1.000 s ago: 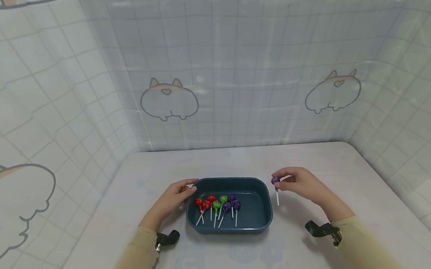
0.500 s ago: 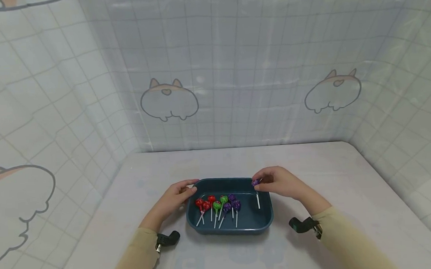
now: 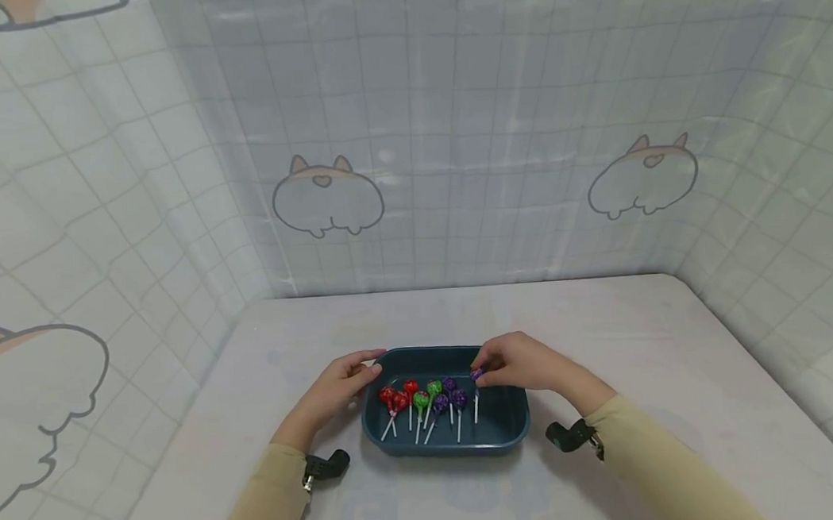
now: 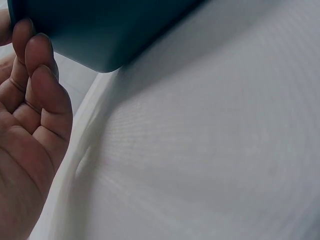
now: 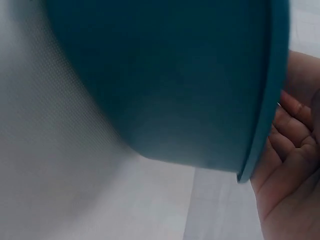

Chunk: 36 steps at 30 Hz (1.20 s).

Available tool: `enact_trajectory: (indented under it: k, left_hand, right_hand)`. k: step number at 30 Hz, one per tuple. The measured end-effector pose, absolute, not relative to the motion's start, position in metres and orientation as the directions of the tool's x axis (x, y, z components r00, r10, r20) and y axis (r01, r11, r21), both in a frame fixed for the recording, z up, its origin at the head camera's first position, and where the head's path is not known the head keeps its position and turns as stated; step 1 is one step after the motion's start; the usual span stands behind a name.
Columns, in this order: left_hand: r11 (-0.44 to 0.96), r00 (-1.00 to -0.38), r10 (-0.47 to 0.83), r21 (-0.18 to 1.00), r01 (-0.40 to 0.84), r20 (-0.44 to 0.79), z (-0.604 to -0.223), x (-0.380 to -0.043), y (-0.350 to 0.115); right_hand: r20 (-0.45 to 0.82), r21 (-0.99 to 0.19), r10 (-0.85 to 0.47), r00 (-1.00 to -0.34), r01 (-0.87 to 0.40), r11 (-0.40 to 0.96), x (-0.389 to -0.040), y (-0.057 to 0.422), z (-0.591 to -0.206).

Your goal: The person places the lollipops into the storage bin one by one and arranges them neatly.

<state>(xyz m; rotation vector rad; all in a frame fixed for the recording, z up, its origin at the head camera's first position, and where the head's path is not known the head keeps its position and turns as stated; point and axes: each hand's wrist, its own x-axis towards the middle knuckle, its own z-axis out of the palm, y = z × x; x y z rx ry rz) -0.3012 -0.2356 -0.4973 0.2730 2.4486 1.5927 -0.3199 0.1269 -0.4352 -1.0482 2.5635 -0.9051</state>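
Observation:
A dark teal tray (image 3: 449, 449) sits on the table with several lollipops in it. Red lollipops (image 3: 386, 395) lie at its left, green ones (image 3: 421, 400) beside them, then purple ones (image 3: 458, 399). My left hand (image 3: 334, 388) holds the tray's back left corner, thumb at the rim; in the left wrist view its curled fingers (image 4: 47, 95) meet the outer wall. Over the tray's right part, my right hand (image 3: 526, 362) pinches another purple lollipop (image 3: 477, 374) by its head, stick pointing down. Whether that stick touches the tray floor I cannot tell. The right wrist view hides its fingertips behind the tray wall.
A white covered table (image 3: 431, 506) carries the tray. Tiled-pattern sheets with cartoon animals hang at the back (image 3: 486, 232) and both sides. Each wrist wears a small black camera mount, such as the left mount (image 3: 327, 464).
My right hand has carried the purple lollipop leftward from beside the tray to above its inside, then lower, near the other purple ones. My left hand has stayed at the tray's corner.

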Motion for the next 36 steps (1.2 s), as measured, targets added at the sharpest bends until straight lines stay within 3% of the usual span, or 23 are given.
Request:
enact_trajectory:
  k: [15, 36]
  left_hand:
    - [0.392, -0.966, 0.250, 0.920, 0.034, -0.071, -0.503, -0.305, -0.237]
    - [0.392, -0.959, 0.273, 0.919, 0.045, -0.069, -0.497, -0.307, -0.238]
  right_hand:
    - [-0.056, -0.400, -0.711, -0.701, -0.637, 0.659, -0.320, 0.101, -0.438]
    - [-0.125, -0.336, -0.684, -0.718, -0.618, 0.710, -0.322, 0.087, -0.437]
